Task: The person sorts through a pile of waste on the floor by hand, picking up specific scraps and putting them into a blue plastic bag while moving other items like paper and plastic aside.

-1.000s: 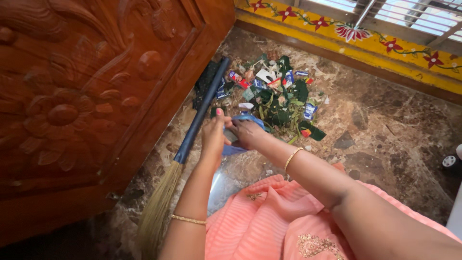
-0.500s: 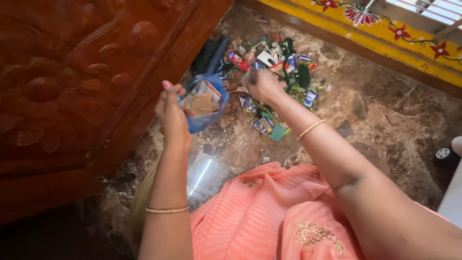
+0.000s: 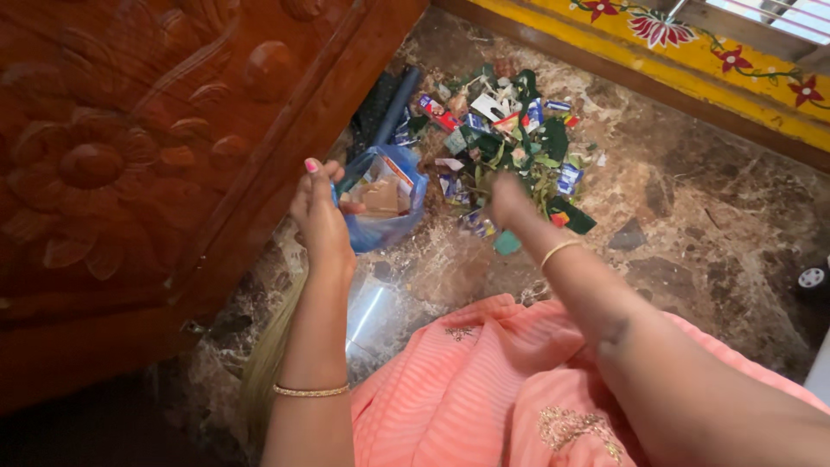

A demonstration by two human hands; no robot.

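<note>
The left hand pinches the rim of a blue plastic bag, holding its mouth open above the marble floor, just beside the carved wooden door; paper scraps and wrappers already sit inside the bag. Half a second ago the right hand was deep in the litter pile with fingers curled over the scraps; now it has drawn back to the near edge of the pile, blurred by motion, so whether it is closed on anything cannot be told. A second ago both hands were together at the bag down on the floor; since then the bag has been lifted and opened, which looks like filling has begun, though most of the leaves, wrappers and card bits still lie heaped near the yellow painted sill. The broom lies along the door, its dark handle poking out behind the bag
</note>
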